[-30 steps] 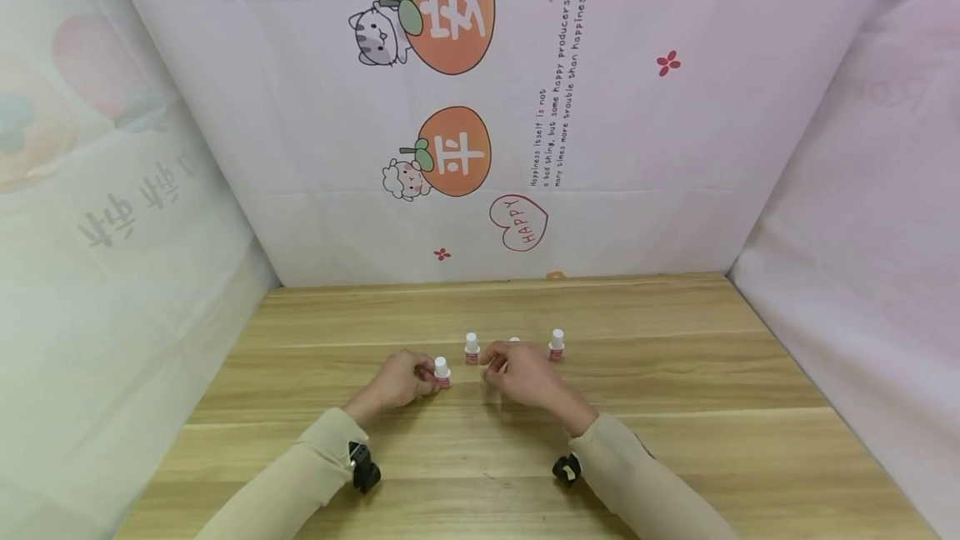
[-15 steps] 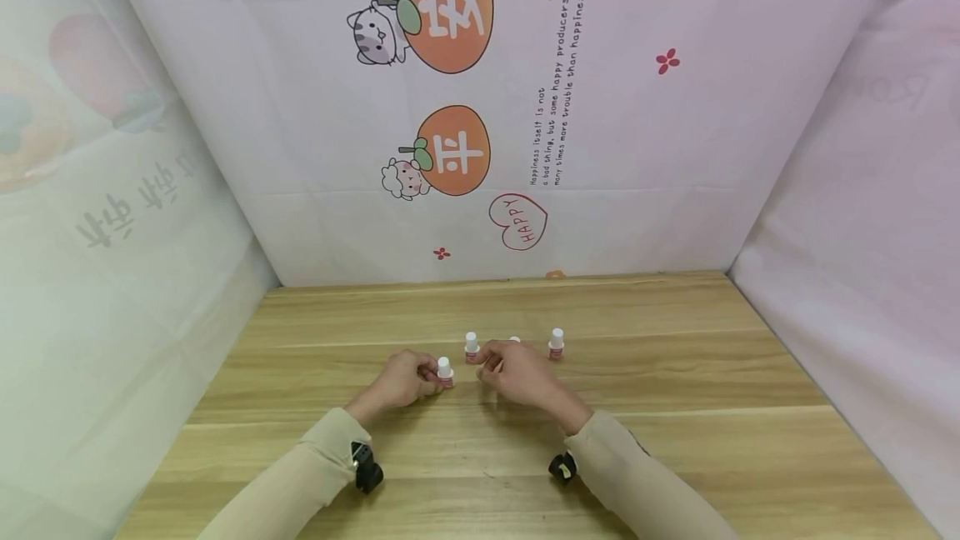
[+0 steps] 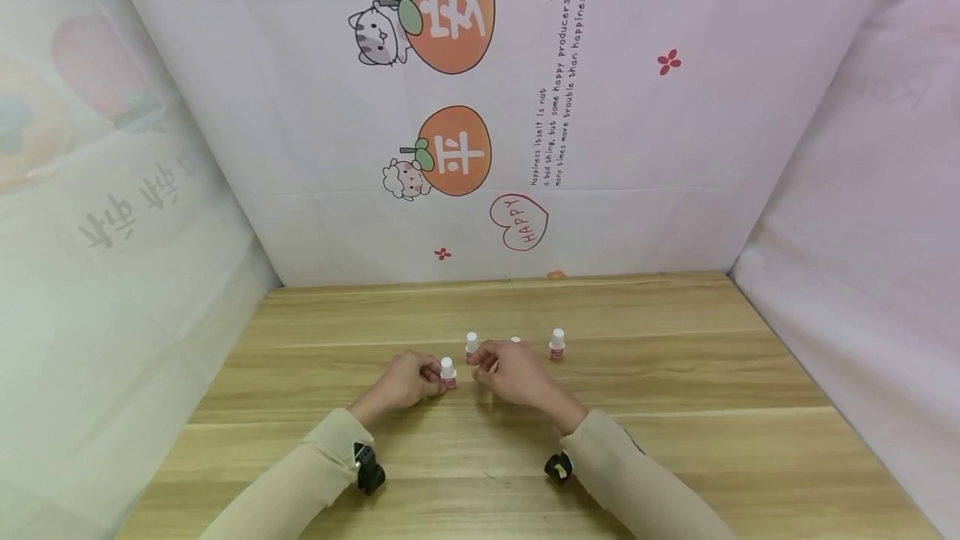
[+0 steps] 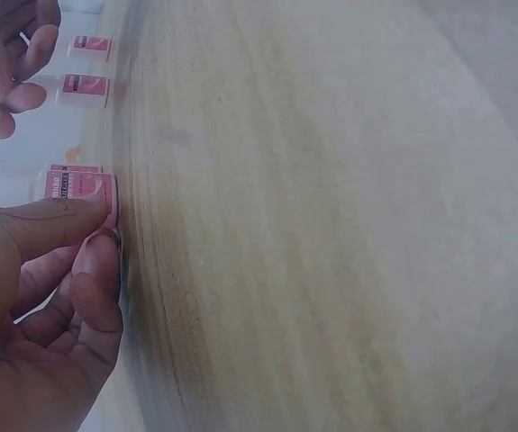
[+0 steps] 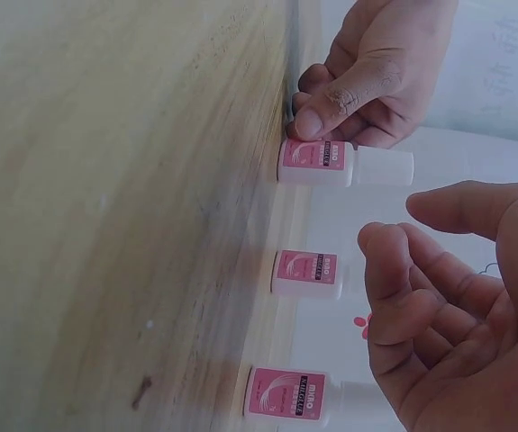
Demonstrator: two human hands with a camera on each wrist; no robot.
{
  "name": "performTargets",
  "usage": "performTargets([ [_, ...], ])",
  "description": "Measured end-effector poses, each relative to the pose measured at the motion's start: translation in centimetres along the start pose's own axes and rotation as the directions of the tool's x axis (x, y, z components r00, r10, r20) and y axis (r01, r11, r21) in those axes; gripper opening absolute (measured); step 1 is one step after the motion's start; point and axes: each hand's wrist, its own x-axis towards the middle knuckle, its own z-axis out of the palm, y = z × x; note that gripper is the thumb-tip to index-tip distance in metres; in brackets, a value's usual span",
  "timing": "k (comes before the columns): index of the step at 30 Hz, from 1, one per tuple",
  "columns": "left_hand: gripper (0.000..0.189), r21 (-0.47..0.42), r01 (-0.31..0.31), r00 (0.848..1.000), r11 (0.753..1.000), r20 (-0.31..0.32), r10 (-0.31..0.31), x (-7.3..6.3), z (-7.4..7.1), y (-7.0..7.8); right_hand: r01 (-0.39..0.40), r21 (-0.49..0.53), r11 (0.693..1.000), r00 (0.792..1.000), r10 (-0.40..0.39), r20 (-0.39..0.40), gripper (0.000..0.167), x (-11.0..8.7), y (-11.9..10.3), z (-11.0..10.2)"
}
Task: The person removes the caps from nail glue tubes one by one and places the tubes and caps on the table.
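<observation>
A small nail glue bottle (image 3: 447, 375) with a white cap and pink label stands upright on the table. My left hand (image 3: 405, 378) pinches it low down between thumb and fingers, as the left wrist view also shows. My right hand (image 3: 517, 373) hovers just to the right, its thumb and bent fingers apart with nothing between them. Behind its fingertips in the head view stands a second bottle (image 3: 472, 342). A third, of which only the cap (image 3: 515, 340) shows there, is mostly hidden by the right hand; the right wrist view shows bottle labels (image 5: 308, 266) facing the hands.
Another matching bottle (image 3: 557, 345) stands to the right of the right hand. The wooden table (image 3: 480, 473) runs back to a printed white cloth wall (image 3: 615, 148), with cloth on both sides. A black wrist camera (image 3: 368, 470) sits by the left cuff.
My left hand has slid the pinched bottle slightly to the right. My right hand has drifted a little left, its fingertips now overlapping the second bottle in the head view.
</observation>
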Motion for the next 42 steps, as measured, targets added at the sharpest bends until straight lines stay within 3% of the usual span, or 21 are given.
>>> performTargets([
  [7, 0.008, -0.040, 0.014, 1.000, 0.999, 0.013, -0.013, 0.0, 0.0, 0.3, 0.000, -0.010, 1.000, 1.000, 0.000, -0.007, 0.010, 0.3, -0.1, 0.3],
  [34, 0.010, 0.001, -0.035, 0.999, 0.999, 0.020, 0.035, 0.0, 0.3, 0.8, -0.003, -0.006, 1.000, 1.000, 0.003, -0.019, 0.005, 0.8, -0.5, 1.0],
  [42, 0.007, 0.010, -0.006, 0.999, 1.000, 0.033, 0.006, 0.1, 0.4, 0.6, -0.020, 0.027, 0.999, 1.000, 0.021, -0.012, 0.009, 1.0, -0.9, 1.1],
])
